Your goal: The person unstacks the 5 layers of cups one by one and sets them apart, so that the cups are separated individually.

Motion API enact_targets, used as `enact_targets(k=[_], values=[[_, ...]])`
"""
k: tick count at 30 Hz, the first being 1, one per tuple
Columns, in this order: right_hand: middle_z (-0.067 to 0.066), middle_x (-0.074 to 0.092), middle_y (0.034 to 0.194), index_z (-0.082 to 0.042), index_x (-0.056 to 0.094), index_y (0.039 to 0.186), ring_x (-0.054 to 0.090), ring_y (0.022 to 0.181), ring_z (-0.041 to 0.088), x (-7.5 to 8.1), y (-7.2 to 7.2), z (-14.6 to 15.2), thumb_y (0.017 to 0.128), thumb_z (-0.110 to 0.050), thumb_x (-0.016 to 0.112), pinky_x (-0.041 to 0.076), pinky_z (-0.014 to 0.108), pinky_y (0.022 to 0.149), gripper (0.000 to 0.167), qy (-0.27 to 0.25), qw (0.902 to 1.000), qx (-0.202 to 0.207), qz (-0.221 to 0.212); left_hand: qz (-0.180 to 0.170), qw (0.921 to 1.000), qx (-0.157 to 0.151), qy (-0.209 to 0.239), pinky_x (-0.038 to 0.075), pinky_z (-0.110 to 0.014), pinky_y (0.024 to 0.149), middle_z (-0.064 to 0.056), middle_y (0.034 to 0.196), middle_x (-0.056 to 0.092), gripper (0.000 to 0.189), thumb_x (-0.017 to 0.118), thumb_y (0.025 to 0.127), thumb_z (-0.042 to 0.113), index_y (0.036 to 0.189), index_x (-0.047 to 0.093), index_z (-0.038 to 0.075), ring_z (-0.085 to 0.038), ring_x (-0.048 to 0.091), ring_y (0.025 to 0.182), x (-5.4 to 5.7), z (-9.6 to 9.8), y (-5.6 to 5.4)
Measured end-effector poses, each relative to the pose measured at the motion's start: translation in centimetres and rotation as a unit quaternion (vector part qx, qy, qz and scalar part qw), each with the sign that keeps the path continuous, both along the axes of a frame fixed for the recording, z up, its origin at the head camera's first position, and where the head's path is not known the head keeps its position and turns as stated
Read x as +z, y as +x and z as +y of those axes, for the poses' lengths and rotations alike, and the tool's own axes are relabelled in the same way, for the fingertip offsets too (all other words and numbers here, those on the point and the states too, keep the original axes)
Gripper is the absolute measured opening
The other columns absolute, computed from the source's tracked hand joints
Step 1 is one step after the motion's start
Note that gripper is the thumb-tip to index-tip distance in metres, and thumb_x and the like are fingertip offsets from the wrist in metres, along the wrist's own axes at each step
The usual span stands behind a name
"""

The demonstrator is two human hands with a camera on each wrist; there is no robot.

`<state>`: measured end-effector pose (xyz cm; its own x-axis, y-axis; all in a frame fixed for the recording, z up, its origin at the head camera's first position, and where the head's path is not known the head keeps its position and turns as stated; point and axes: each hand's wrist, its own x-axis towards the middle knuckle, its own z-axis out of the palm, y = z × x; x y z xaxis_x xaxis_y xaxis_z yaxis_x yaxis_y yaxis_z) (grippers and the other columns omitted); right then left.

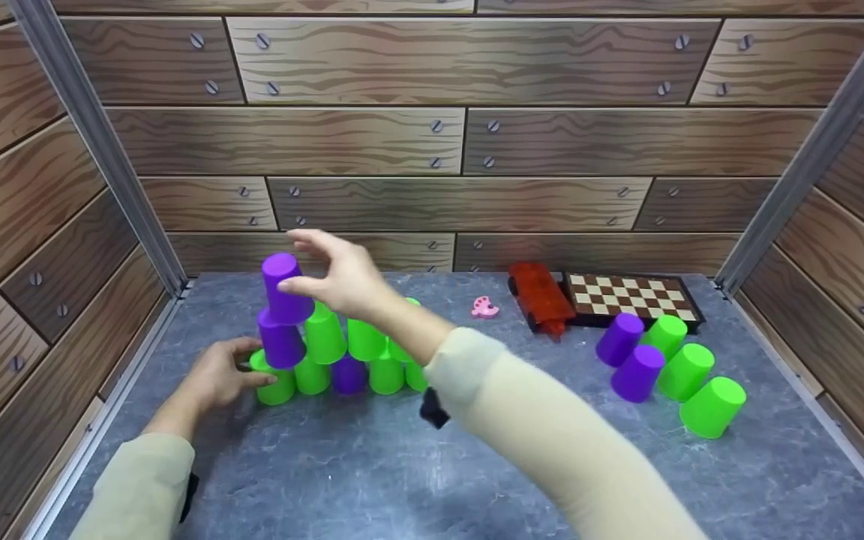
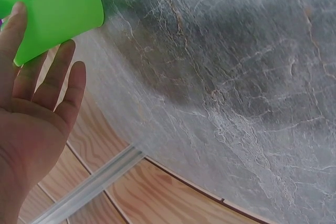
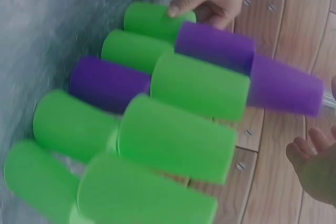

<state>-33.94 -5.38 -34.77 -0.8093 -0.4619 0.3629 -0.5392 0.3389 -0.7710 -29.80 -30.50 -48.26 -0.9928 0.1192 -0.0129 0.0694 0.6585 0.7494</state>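
Note:
A stack of upside-down plastic cups stands on the left of the table, in green and purple. My left hand (image 1: 218, 379) holds the leftmost green cup (image 1: 276, 384) of the bottom row, thumb on the front and fingers behind it. Over that cup sits a purple cup (image 1: 280, 346) in the second row, beside green cups (image 1: 325, 339). The top purple cup (image 1: 287, 292) rests on the second row. My right hand (image 1: 346, 277) is spread beside it; the right wrist view shows the fingers (image 3: 317, 140) apart from this cup. My right forearm hides the stack's right end.
At right stand several separate green cups (image 1: 711, 409) and purple cups (image 1: 636, 373), upside down. Behind them lies a checkered board (image 1: 631, 296), with a red toy car (image 1: 539, 295) against its left side. A small pink toy (image 1: 484, 307) lies mid-table. Wood-patterned walls (image 1: 372, 142) enclose the table.

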Motion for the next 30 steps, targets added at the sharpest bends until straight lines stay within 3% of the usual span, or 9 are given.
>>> enact_targets(k=[8, 18, 24, 30], values=[[0.003, 0.068, 0.141, -0.018, 0.057, 0.153, 0.065, 0.128, 0.018, -1.3, 0.2, -1.7, 0.091, -0.022, 0.088, 0.054, 0.032, 0.106, 0.07, -0.002, 0.9999, -0.006, -0.013, -0.001, 1.0, 0.001, 0.002, 0.06, -0.052, 0.098, -0.024, 0.126, 0.072, 0.056, 0.09, 0.087, 0.011, 0.135, 0.066, -0.006, -0.043, 0.07, 0.116, 0.1, 0.2, -0.1], [0.004, 0.07, 0.137, -0.017, 0.057, 0.153, 0.069, 0.12, 0.015, -1.8, 0.2, -1.7, 0.094, -0.017, 0.084, 0.057, 0.023, 0.096, 0.065, -0.018, 0.9994, -0.004, -0.029, -0.005, 1.0, 0.001, -0.004, 0.059, -0.053, 0.099, -0.025, 0.129, 0.071, 0.057, 0.089, 0.088, 0.012, 0.136, 0.065, -0.007, -0.043, 0.069, 0.118, 0.3, 0.4, 0.0], [0.005, 0.07, 0.137, -0.016, 0.058, 0.152, 0.069, 0.118, 0.014, -1.2, 0.3, -0.8, 0.094, -0.016, 0.084, 0.058, 0.025, 0.096, 0.063, -0.042, 0.9988, 0.006, -0.022, -0.007, 1.0, -0.001, 0.002, 0.058, -0.054, 0.101, -0.026, 0.129, 0.07, 0.06, 0.089, 0.087, 0.012, 0.137, 0.063, -0.008, -0.044, 0.068, 0.12, 0.1, 0.3, 0.0], [0.009, 0.071, 0.135, -0.01, 0.059, 0.15, 0.071, 0.117, 0.017, 0.3, 0.4, 2.2, 0.092, -0.014, 0.085, 0.057, 0.026, 0.099, 0.063, -0.056, 0.9983, 0.018, -0.003, -0.01, 0.9999, 0.002, -0.007, 0.055, -0.056, 0.104, -0.027, 0.132, 0.069, 0.061, 0.089, 0.088, 0.014, 0.139, 0.062, -0.007, -0.045, 0.066, 0.122, 0.2, -0.1, 0.0]])
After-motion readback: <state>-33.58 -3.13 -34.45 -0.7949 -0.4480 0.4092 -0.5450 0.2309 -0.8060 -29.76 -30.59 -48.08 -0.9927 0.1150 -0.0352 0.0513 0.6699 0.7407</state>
